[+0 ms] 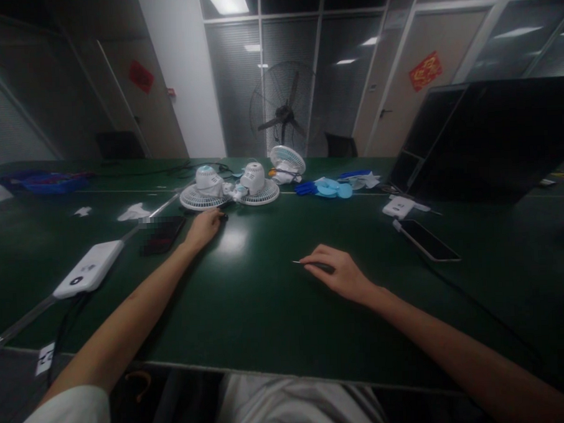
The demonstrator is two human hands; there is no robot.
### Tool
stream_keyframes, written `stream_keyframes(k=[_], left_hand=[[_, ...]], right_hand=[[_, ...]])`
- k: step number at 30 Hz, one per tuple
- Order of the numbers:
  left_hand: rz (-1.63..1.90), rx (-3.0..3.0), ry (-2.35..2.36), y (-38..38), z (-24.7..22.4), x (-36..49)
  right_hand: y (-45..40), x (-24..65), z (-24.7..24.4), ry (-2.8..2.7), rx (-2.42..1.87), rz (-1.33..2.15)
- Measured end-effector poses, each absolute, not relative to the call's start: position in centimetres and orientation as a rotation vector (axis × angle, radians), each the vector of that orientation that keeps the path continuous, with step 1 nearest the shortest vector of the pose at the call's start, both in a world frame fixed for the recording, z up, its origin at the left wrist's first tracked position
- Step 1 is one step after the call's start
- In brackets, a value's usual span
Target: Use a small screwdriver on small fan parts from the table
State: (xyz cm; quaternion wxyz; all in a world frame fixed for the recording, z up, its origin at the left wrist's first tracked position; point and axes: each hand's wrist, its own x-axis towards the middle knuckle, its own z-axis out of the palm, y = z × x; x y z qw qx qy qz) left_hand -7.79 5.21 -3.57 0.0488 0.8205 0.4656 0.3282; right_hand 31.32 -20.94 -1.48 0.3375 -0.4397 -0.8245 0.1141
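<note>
My right hand (pixel 338 272) is closed in a pinch over the green tabletop (pixel 267 299), around a small screwdriver (pixel 325 267) with a dark handle. Its thin metal shaft points left. Farther forward and to the left, my left hand (pixel 205 228) has its fingers closed at a small black object (pixel 224 218), too small to name. Just beyond that hand, two white fans (pixel 204 199) (pixel 260 192) lie face down on their round grilles. A third white fan (pixel 288 161) leans behind them with its grille tilted up.
A dark phone (pixel 164 234) lies left of my left arm, by a white box on a metal rod (pixel 90 268). Another phone (pixel 430 239) with a cable lies at right, before a black monitor (pixel 498 139). Blue gloves (pixel 325 188) lie behind. A blue tray (pixel 54 182) is far left.
</note>
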Motion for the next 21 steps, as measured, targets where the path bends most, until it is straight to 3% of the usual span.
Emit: stream_keyframes(k=[10,16,21], left_hand=[[0.786,2.217,1.253,3.2,-1.7,-5.7],[0.395,2.192,0.679,-3.8,-0.6,0.4],[0.425,2.32,0.402,-10.2,-0.4,3.9]], right_hand=[[-20.9,31.3,-1.4,-2.197,-1.169,0.306],[-21.0,31.2,-1.2,-2.217,-1.176,0.302],[-21.2,31.0,-1.1,-2.224,-1.148,0.275]])
